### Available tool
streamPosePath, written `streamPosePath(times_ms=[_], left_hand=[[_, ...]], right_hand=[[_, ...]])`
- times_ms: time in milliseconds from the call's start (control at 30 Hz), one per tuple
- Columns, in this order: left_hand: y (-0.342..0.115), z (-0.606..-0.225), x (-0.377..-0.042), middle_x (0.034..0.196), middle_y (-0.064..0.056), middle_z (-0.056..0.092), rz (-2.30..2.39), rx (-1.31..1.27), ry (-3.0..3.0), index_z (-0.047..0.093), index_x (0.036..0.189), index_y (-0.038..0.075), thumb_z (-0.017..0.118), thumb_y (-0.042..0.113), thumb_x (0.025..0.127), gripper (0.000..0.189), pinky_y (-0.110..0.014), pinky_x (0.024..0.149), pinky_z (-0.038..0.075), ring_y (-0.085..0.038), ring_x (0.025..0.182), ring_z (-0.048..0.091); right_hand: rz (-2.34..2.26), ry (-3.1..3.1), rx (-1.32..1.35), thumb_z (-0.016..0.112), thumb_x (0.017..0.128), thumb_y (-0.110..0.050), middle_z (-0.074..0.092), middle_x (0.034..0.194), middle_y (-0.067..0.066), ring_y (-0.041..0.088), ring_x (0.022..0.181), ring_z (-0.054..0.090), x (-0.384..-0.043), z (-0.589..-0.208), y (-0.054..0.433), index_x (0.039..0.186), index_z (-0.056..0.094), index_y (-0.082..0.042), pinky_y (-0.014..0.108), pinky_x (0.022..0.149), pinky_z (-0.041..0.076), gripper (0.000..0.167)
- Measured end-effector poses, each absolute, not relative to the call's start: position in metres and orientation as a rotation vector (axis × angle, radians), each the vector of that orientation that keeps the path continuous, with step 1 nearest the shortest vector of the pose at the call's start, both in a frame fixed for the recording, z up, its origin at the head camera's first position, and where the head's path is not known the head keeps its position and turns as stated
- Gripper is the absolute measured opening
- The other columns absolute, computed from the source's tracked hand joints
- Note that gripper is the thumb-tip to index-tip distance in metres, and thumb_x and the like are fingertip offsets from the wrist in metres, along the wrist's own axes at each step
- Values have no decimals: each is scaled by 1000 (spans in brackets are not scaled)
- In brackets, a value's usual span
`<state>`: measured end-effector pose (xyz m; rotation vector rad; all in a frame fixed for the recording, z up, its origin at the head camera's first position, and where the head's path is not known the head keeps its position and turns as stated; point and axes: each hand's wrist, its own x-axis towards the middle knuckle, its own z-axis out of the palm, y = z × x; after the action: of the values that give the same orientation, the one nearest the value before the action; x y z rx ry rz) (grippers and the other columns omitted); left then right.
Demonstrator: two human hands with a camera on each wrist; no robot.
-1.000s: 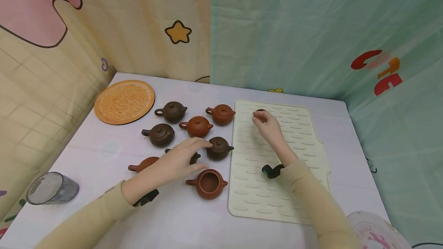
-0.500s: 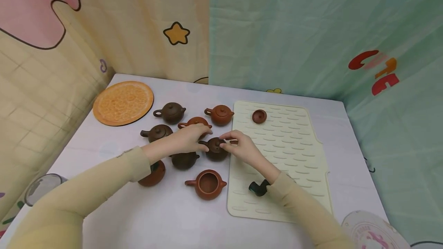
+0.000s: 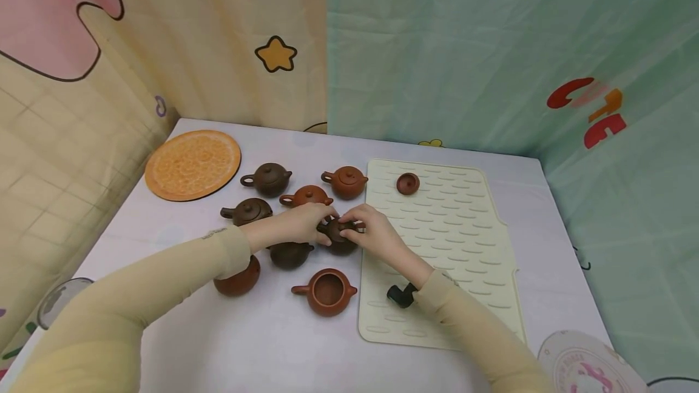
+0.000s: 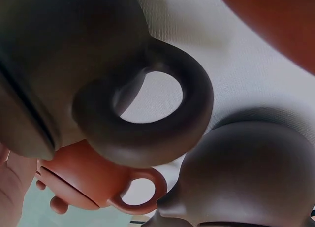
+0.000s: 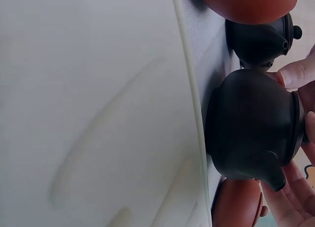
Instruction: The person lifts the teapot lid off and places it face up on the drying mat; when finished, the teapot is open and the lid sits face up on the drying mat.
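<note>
In the head view, my left hand (image 3: 300, 222) grips a dark brown teapot (image 3: 341, 245) at its handle side, thumb and fingers around it. From the other side my right hand (image 3: 378, 234) pinches the knob of that teapot's lid (image 5: 297, 123). The lid sits at the teapot's mouth in the right wrist view, its knob partly covered by fingers. A lidless red-brown teapot (image 3: 317, 305) stands in front, its inside showing. An upturned red-brown lid (image 3: 408, 184) lies on the cream mat (image 3: 437, 241).
Several lidded teapots crowd around my left hand, among them a dark one (image 3: 289, 255) and an orange-red one (image 3: 349, 183) behind. A round orange mat (image 3: 193, 165) lies back left. A glass (image 3: 60, 299) is half hidden by my left sleeve; a pale round item (image 3: 587, 362) sits front right.
My right hand has let go of the red-brown lid on the mat and moved left to the dark teapot's lid. My left hand has moved right onto that teapot's handle side.
</note>
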<state>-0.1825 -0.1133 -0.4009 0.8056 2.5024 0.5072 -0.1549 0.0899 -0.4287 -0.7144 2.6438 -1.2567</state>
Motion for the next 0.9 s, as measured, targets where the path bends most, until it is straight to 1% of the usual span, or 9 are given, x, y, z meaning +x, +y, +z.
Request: streamPosePath(times_ms=[167,367,533,633,733,800,900], left_hand=[[-113,-401,-183,120,-11,67,533,789,2514,60,128,7,81,26,82,54,-42,94,52,-27,113,62],[-115,-407,-184,123,-9,68,526,832,2543,62,128,7,82,28,81,55,-39,95,52,-24,114,63],[-117,-409,-184,124,-9,67,514,811,2556,62,129,6,81,29,82,56,-39,95,52,-23,113,64],[-116,-408,-184,125,-9,67,505,788,2555,62,129,6,81,29,82,56,-40,95,52,-23,113,63],[-115,-407,-184,125,-9,67,505,790,2558,62,129,7,81,29,81,56,-41,97,51,-25,116,63],[-114,-406,-184,126,-10,67,506,798,2563,63,129,7,82,29,81,56,-42,98,51,-26,118,62],[-112,-405,-184,126,-10,67,495,813,2572,63,130,7,82,29,81,57,-42,98,51,-28,118,62]], right_hand=[[-1242,2669,-710,75,87,-11,65,106,7,22,103,65,-154,-429,88,102,73,-8,32,87,57,16],[-1230,2704,-726,75,86,-12,66,105,6,21,102,65,-155,-432,87,100,73,-10,31,86,57,14],[-1297,2652,-688,71,89,-9,65,109,6,21,105,64,-154,-431,89,105,71,-9,30,88,56,16],[-1410,2550,-567,69,92,-11,65,115,8,23,110,64,-155,-427,97,110,70,-9,32,91,56,18],[-1521,2439,-370,68,94,-17,66,121,8,23,113,64,-159,-424,112,115,69,-10,37,94,53,22],[-1613,2341,-236,65,95,-19,65,125,9,19,112,64,-163,-424,124,118,67,-8,39,96,51,26],[-1807,2123,-46,59,99,-17,63,125,9,12,106,63,-169,-426,144,121,61,-2,34,98,50,27]])
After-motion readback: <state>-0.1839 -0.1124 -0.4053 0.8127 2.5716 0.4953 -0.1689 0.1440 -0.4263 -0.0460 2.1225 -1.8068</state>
